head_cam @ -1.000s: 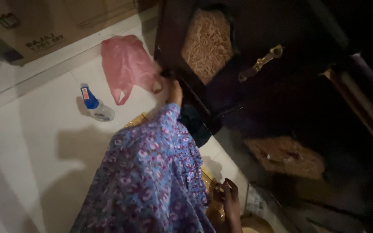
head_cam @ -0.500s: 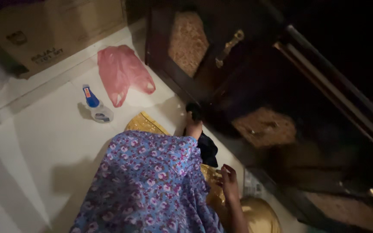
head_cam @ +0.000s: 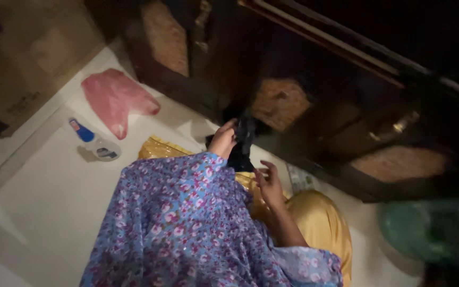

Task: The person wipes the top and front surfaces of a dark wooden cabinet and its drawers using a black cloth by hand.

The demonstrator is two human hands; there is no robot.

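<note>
My left hand [head_cam: 223, 139], at the end of a blue floral sleeve, grips a dark cloth [head_cam: 243, 142] at the foot of a dark wooden cabinet [head_cam: 293, 64]. The cloth hangs from my fingers against the cabinet's lower edge. My right hand [head_cam: 269, 183] hovers just below and to the right of the cloth, fingers spread, holding nothing. Under both hands lies shiny yellow fabric [head_cam: 317, 223] over my lap and the floor.
The cabinet has woven cane panels [head_cam: 281, 101] and a brass handle [head_cam: 405, 123]. On the pale tiled floor lie a pink plastic bag [head_cam: 113, 98] and a small bottle with a blue cap [head_cam: 95, 144]. A cardboard box [head_cam: 22, 58] stands far left; a green object [head_cam: 426, 228] sits right.
My left hand came away from the cabinet door's edge and now holds the dark cloth lower down. My right hand rose toward the cloth. The view swung right.
</note>
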